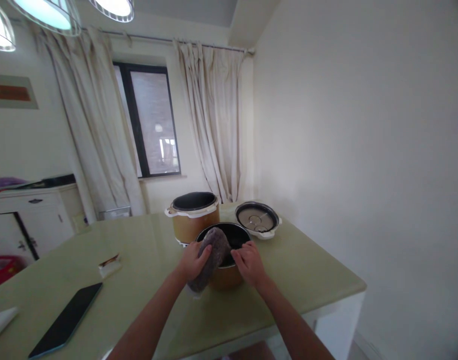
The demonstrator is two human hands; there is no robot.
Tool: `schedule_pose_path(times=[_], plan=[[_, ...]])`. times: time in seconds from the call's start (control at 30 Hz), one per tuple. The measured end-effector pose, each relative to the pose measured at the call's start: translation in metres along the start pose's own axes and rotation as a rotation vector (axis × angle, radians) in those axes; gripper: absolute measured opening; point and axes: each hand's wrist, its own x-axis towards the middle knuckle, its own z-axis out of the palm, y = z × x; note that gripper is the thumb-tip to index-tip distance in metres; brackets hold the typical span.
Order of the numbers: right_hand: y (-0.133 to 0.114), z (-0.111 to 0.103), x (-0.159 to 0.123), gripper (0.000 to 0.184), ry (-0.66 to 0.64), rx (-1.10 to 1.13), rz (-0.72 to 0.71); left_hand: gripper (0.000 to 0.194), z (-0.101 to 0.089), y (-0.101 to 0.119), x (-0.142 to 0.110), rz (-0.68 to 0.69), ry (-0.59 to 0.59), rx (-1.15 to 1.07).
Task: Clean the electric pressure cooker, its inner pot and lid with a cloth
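Observation:
My left hand (194,261) grips a clear plastic bag of dark purplish-brown grains (213,257). The bag is tilted, its upper end over the opening of a round inner pot with a dark interior and brownish outside (226,277). My right hand (249,262) is closed at the pot's right side, thumb and fingers pinched at the bag's end; the exact hold is partly hidden. Behind the pot stands a gold and white cooker body (193,225) with its top open. A round lid (258,219) lies with its inner side up, behind and right of the pot.
These things rest on a pale green tabletop (138,250). To the left are a small white packet (109,266), a dark phone or tablet (65,320) and a white object (1,322) at the edge. A plain wall (364,150) rises on the right.

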Motion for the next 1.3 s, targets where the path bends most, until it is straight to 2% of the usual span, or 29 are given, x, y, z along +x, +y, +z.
schedule_pose_path(times=[0.2,0.27,0.37,0.47,0.53,0.67,0.73,0.87,0.97,1.03,1.17,1.23,1.3], plan=[[-0.035,0.016,-0.012,0.050,0.108,-0.098,0.002,0.057,0.007,0.042,-0.007,-0.082,0.033,0.158],[-0.032,0.012,-0.013,0.051,0.083,-0.039,-0.020,0.055,0.007,0.037,-0.011,-0.029,0.025,0.140],[-0.011,-0.001,-0.008,0.056,-0.004,0.055,-0.048,0.054,0.002,0.010,-0.010,0.045,0.016,0.029],[0.002,-0.008,-0.003,0.060,-0.028,0.050,-0.014,0.056,0.001,-0.005,-0.004,0.000,0.064,-0.029],[-0.003,-0.005,-0.004,0.058,-0.009,-0.011,0.006,0.057,0.004,0.005,-0.003,-0.024,0.073,0.006],[-0.028,0.008,-0.014,0.049,0.072,-0.078,0.001,0.054,0.014,0.040,-0.013,-0.072,0.081,0.134],[-0.031,0.008,-0.017,0.049,0.052,-0.022,-0.024,0.051,0.016,0.041,-0.019,-0.023,0.106,0.149],[-0.009,-0.004,-0.009,0.056,-0.071,0.076,-0.088,0.052,0.009,0.003,-0.016,0.163,0.114,0.021],[0.004,-0.007,-0.001,0.060,-0.064,0.051,-0.041,0.054,0.005,-0.014,-0.007,0.126,0.128,-0.035],[-0.001,-0.001,0.000,0.058,-0.030,-0.010,0.002,0.054,0.008,-0.006,-0.005,0.065,0.132,0.014],[-0.028,0.016,-0.009,0.048,0.052,-0.090,0.025,0.052,0.022,0.030,-0.012,-0.053,0.136,0.199],[-0.035,0.018,-0.013,0.047,0.072,-0.058,0.037,0.049,0.026,0.035,-0.018,-0.047,0.172,0.226],[-0.030,0.014,-0.013,0.051,0.027,0.001,0.018,0.044,0.024,0.026,-0.021,0.049,0.192,0.165]])
